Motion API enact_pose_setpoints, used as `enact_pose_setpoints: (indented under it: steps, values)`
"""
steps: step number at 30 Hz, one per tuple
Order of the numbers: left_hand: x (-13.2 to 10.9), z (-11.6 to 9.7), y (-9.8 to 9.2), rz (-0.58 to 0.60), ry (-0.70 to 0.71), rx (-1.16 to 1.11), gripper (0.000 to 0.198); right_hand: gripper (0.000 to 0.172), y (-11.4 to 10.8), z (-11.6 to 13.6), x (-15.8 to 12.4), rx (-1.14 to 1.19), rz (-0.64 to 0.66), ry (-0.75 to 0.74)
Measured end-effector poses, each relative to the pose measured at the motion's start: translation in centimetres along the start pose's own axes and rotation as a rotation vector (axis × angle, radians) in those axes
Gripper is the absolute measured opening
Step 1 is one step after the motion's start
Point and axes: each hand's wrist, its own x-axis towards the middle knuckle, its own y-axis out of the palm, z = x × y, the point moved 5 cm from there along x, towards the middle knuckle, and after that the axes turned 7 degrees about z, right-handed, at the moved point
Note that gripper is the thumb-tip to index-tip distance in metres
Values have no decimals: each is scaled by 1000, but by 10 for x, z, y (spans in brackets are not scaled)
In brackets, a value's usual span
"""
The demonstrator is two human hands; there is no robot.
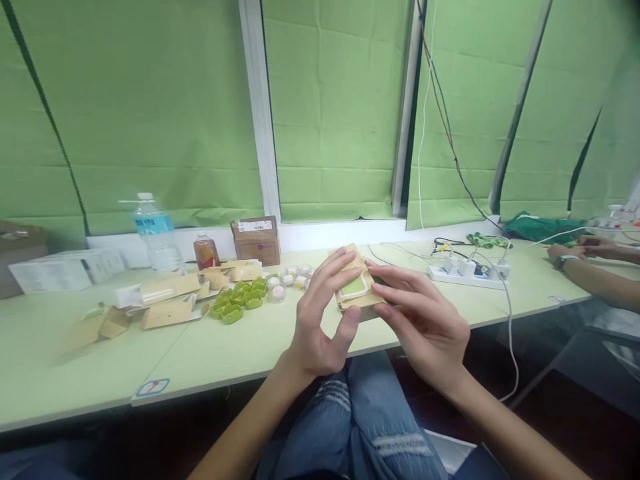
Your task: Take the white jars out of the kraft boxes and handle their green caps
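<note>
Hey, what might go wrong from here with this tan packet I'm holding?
The tan packet, held near the front edge of the table, might slip from the fingers onto the jeans below. The white cable hanging over that edge could snag the right forearm.

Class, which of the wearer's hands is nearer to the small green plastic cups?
Left. The left hand is right of the cups; the right hand is farther right, across the tan paper packet.

Head-worn view, forward and down across table (265,343)
</note>
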Motion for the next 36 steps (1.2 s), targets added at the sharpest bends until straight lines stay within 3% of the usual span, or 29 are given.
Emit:
enact_pose_setpoints:
  steps: [9, 17, 21, 26, 29, 33, 36]
  values:
    - [0, -1, 0, 6, 12, 9, 40, 41, 3, 5, -2, -16, -4, -81]
    - [0, 2, 1, -26, 63, 88, 40, 17, 5, -12, -2, 156, -10, 183]
    - [0, 5, -7, -3, 165, 206, 44, 35, 6, -25, 0, 260, 48, 315]
    - [-13, 21, -11, 231, 231, 257, 54, 69, 21, -66, -8, 455, 264, 718]
    - [-28, 37, -14, 322, 162, 219, 77, 85, 35, -90, -17, 574, 331, 798]
    - [-54, 63, -27, 308, -76, 170, 110, 86, 52, -111, -27, 558, 291, 726]
    - [-75, 83, -35, 332, -317, 111, 98, 81, 65, -117, -37, 388, 294, 607]
